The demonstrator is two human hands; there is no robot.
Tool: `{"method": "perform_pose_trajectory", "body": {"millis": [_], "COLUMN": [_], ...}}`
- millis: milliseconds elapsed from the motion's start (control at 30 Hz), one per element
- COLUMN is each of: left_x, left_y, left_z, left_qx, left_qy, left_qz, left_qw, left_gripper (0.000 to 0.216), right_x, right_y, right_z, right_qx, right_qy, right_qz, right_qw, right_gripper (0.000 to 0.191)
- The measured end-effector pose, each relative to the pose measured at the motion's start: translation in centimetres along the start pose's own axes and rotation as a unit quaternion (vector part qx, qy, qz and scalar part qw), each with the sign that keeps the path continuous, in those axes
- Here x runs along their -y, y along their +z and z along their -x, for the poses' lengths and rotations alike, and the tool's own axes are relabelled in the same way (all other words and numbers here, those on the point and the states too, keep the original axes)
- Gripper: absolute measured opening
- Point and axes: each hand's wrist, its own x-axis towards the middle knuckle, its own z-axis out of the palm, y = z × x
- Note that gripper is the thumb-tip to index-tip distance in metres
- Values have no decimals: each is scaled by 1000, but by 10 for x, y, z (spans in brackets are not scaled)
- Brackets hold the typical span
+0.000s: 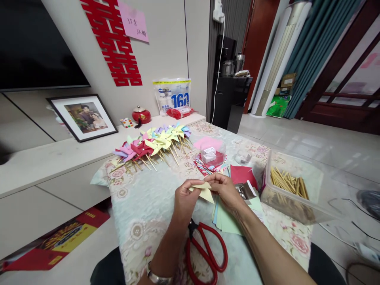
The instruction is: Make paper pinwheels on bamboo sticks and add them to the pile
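Note:
A pale yellow folded paper piece (204,191) is held between both hands above the flowered tablecloth (142,206). My left hand (184,200) pinches its left corner with fingers closed. Fingers of my right hand (228,190) press together on its right side. Red-handled scissors (206,253) lie on the cloth just under my wrists. A stack of coloured paper sheets (230,219) lies under my right forearm.
A row of finished paper pinwheels on sticks (152,144) lies at the table's far left. A clear tub of wooden sticks (289,186) stands at the right. A small round clear container (212,153) and red paper (242,174) sit behind my hands.

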Motion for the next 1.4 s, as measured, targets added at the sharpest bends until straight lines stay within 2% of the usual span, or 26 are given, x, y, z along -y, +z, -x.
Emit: {"method": "perform_pose_trajectory", "body": {"millis": [67, 200, 367, 500, 667, 833, 967, 1133, 1400], "left_x": [3, 8, 6, 3, -1, -8, -13, -12, -12], "left_y": [-3, -8, -9, -6, 1, 0, -2, -2, -3], "left_z": [-1, -2, 0, 1, 0, 1, 4, 6, 7], "left_qx": [3, 1, -6, -3, -33, -22, 3, 16, 40], "left_qy": [69, 182, 224, 188, 31, -33, -45, -29, 20], "left_qz": [-43, -125, -168, -160, 0, 97, 138, 129, 94], "left_qw": [997, 975, 960, 969, 999, 994, 989, 991, 995], "left_gripper": [11, 25, 27, 23, 53, 59, 51, 46, 60], "right_x": [1, 6, 8, 5, 5, 8, 7, 5, 7], "right_y": [0, 0, 0, -1, -1, -1, -3, -4, -4], "right_z": [0, 2, 4, 3, 1, 0, 1, -1, 0], "right_qx": [-1, 10, 22, 20, 3, -10, -19, -28, -17], "right_qy": [7, 19, 25, 21, 16, 13, 6, -2, 10], "right_qz": [-4, -16, -18, -8, -6, -15, -17, -18, -40], "right_qw": [1000, 1000, 999, 1000, 1000, 1000, 1000, 999, 999], "right_gripper": [21, 26, 31, 39, 37, 36, 35, 35, 36]}}
